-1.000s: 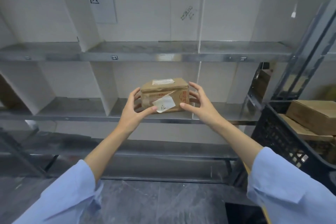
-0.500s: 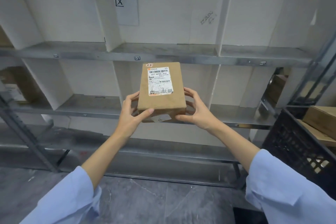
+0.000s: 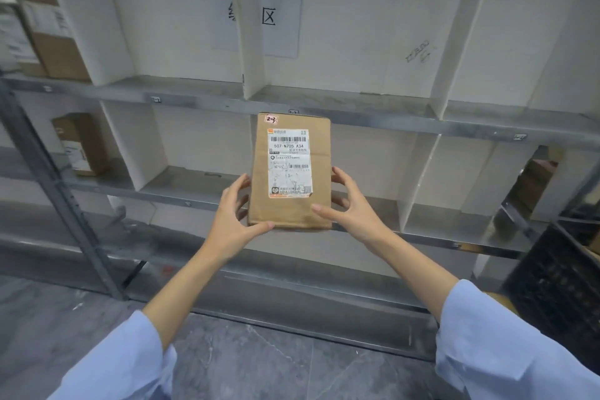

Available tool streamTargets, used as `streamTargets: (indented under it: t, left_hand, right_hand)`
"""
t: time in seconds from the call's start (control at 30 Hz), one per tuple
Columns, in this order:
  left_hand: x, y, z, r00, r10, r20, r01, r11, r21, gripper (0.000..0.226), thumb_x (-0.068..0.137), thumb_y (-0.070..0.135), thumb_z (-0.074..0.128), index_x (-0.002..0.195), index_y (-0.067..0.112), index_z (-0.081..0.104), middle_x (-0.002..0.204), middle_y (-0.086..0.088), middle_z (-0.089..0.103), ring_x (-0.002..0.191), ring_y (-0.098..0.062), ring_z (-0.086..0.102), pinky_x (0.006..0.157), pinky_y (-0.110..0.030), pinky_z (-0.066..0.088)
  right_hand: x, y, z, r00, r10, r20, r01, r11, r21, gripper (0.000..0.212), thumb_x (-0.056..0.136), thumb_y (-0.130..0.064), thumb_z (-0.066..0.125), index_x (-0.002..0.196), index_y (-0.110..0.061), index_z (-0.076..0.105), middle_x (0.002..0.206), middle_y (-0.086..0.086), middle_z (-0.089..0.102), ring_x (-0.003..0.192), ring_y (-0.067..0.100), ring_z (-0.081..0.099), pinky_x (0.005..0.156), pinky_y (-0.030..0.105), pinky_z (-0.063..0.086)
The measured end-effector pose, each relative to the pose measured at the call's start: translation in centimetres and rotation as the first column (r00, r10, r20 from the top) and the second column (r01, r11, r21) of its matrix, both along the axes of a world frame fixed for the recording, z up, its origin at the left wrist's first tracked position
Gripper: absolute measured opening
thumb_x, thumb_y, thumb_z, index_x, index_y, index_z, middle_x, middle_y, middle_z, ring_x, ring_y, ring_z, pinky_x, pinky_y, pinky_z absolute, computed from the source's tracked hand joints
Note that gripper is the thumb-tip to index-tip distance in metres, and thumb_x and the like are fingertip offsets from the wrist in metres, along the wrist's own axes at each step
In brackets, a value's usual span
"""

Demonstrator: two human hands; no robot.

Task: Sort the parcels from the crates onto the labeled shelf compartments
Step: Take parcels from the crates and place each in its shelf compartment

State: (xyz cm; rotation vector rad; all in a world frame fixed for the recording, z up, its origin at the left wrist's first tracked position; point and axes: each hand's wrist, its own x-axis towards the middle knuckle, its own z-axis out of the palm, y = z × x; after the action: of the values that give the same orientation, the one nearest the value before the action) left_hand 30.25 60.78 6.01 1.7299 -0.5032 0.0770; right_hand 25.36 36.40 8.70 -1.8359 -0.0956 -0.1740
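A brown cardboard parcel (image 3: 319, 172) stands upright in front of the metal shelf (image 3: 357, 114), its white shipping label facing me and a small tag reading "2-3" at its top. My left hand (image 3: 232, 221) grips its lower left edge, thumb across the bottom front. My right hand (image 3: 352, 209) grips the lower right edge, fingers curled behind. The parcel hides part of the middle compartment behind it.
White dividers split the shelf into compartments with small labels on the rails. Parcels stand in the left compartments (image 3: 81, 143) and upper left (image 3: 55, 42); another parcel (image 3: 532, 185) sits far right. A black crate (image 3: 558, 282) stands at the right. A grey upright post (image 3: 58, 185) rises at left.
The parcel turned from lying with its side toward me to upright with its label facing me, and rose. My view shifted left and closer to the shelf.
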Motion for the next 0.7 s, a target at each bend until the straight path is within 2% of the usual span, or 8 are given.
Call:
streamTargets:
  t: [0.1,0.2,0.3,0.37,0.43,0.57,0.63,0.7]
  left_hand:
    - [0.1,2.2,-0.1,0.998,0.05,0.048,-0.054,0.996,0.076,0.105,0.071,0.006,0.085,0.15,0.028,0.021,0.142,0.008,0.028,0.128,-0.006,0.042,0.098,-0.007,0.037]
    - [0.1,4.7,-0.3,0.993,0.095,0.067,-0.101,0.991,0.092,0.102,0.07,0.007,0.086,0.147,0.032,0.023,0.139,0.005,0.028,0.126,-0.009,0.043,0.108,-0.023,0.036]
    - [0.3,7.2,-0.5,0.99,0.13,0.048,-0.132,0.99,0.057,0.099,0.071,0.008,0.086,0.148,0.027,0.028,0.14,0.005,0.031,0.122,-0.002,0.046,0.11,-0.029,0.037]
    - [0.5,8.7,-0.7,0.99,0.141,0.027,-0.142,0.99,0.024,0.096,0.07,0.015,0.088,0.144,0.033,0.03,0.143,0.006,0.033,0.124,-0.001,0.046,0.11,-0.032,0.039]
    - [0.7,9.9,-0.8,0.989,0.148,0.012,-0.148,0.989,0.013,0.093,0.069,0.021,0.087,0.141,0.038,0.03,0.147,0.006,0.035,0.13,-0.008,0.045,0.11,-0.036,0.039]
    - [1.1,10.9,-0.5,0.99,0.138,0.011,-0.138,0.99,0.003,0.089,0.074,0.016,0.084,0.141,0.04,0.03,0.145,0.017,0.037,0.132,-0.014,0.043,0.107,-0.039,0.042]
    - [1.5,10.8,-0.1,0.99,0.14,0.014,-0.141,0.99,0.022,0.086,0.077,0.016,0.082,0.139,0.041,0.029,0.136,0.027,0.038,0.126,-0.011,0.045,0.097,-0.031,0.045]
    - [1.9,10.5,0.2,0.989,0.149,0.022,-0.15,0.987,0.051,0.086,0.077,0.021,0.082,0.14,0.042,0.028,0.134,0.03,0.037,0.123,-0.009,0.045,0.088,-0.027,0.044]
  right_hand:
    - [1.0,2.4,0.0,1.0,0.013,0.017,-0.012,0.998,-0.06,0.103,0.071,-0.045,0.078,0.155,-0.027,0.023,0.151,-0.006,0.029,0.138,0.017,0.04,0.108,0.04,0.045]
    - [2.2,4.8,-0.3,0.998,0.041,0.04,-0.037,0.996,-0.082,0.091,0.078,-0.035,0.08,0.153,-0.03,0.028,0.146,-0.008,0.029,0.138,0.016,0.038,0.102,0.053,0.049]
    - [3.2,7.1,-0.7,0.995,0.067,0.076,-0.062,0.995,-0.076,0.082,0.082,-0.028,0.08,0.147,-0.036,0.031,0.149,-0.009,0.03,0.138,0.016,0.038,0.103,0.05,0.049]
    - [3.6,8.5,-0.9,0.991,0.097,0.088,-0.093,0.994,-0.05,0.078,0.084,-0.023,0.078,0.143,-0.038,0.03,0.147,-0.012,0.035,0.136,0.012,0.04,0.102,0.036,0.051]
    - [3.7,9.7,-0.8,0.988,0.129,0.083,-0.126,0.991,-0.044,0.079,0.085,-0.022,0.077,0.143,-0.039,0.026,0.146,-0.016,0.038,0.135,0.01,0.041,0.1,0.025,0.047]
    - [4.2,10.9,-0.7,0.987,0.15,0.05,-0.146,0.986,-0.075,0.09,0.082,-0.034,0.079,0.146,-0.047,0.016,0.154,-0.005,0.038,0.139,0.014,0.04,0.113,0.039,0.038]
    - [4.3,10.8,-0.5,0.989,0.142,0.027,-0.139,0.987,-0.081,0.093,0.082,-0.035,0.078,0.147,-0.049,0.013,0.155,-0.003,0.038,0.139,0.015,0.041,0.114,0.043,0.037]
    - [4.3,10.5,-0.3,0.991,0.131,0.02,-0.128,0.987,-0.094,0.093,0.083,-0.033,0.078,0.146,-0.053,0.012,0.156,-0.005,0.037,0.137,0.014,0.042,0.112,0.046,0.04]
